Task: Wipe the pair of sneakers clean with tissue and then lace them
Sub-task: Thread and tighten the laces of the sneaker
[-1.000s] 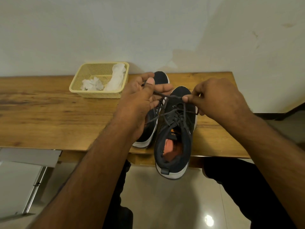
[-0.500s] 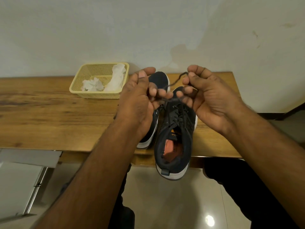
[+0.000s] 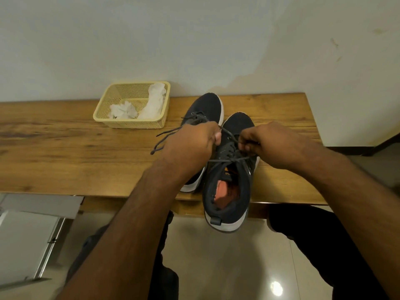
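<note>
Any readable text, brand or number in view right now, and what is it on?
Orange tag on the tongue of the nearer sneaker: a few light letters at, seen upside down and too small and blurred to read with confidence.
Farther sneaker, basket, tissues, table, wall: no text visible.

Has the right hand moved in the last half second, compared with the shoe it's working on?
Yes. The right hand has dropped from above the toe of the near sneaker down to its laces, pinching the lace there.
</note>
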